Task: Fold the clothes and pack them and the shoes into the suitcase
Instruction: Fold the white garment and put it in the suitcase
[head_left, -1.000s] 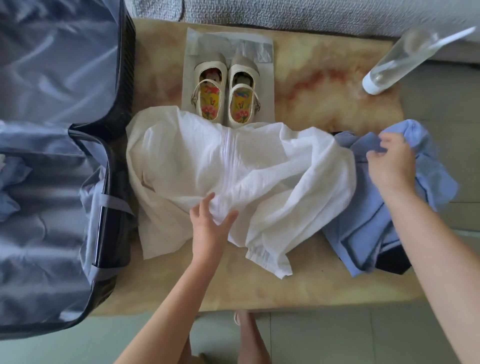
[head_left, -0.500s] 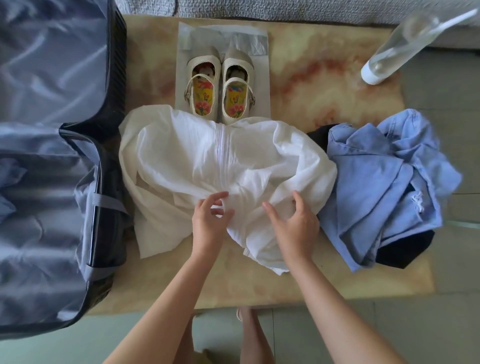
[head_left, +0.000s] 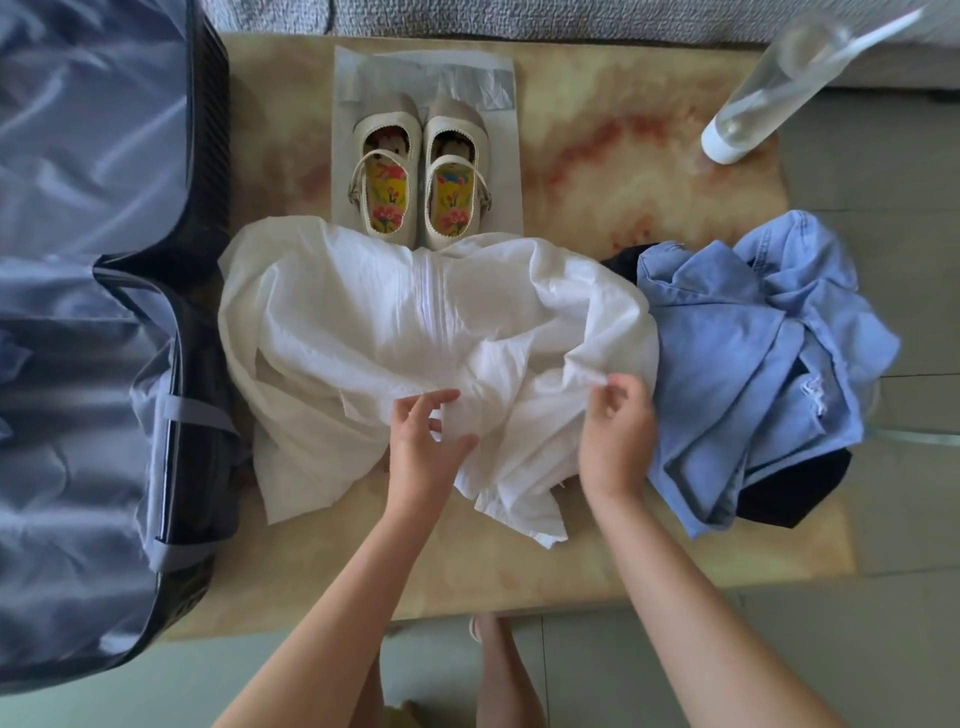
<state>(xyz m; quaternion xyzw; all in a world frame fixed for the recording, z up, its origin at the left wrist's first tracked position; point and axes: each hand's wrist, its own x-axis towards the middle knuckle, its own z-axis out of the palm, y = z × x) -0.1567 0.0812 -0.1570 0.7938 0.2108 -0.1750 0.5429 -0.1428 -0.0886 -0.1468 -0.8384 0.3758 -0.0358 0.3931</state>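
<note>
Head view: white garment (head_left: 363, 332) lies crumpled on the desk (head_left: 597, 171), beside the open suitcase (head_left: 78, 415). Left hand (head_left: 423, 441) and right hand (head_left: 615, 431) each pinch its near fabric. Advisable: locate the hem, spread flat, smooth before folding.

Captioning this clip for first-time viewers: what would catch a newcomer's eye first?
The crumpled white garment spread at centre, with the left hand and right hand pinching its near folds. Behind it stand cream shoes with bright floral insoles. The open suitcase fills the left side, and a blue denim heap lies right.
</note>
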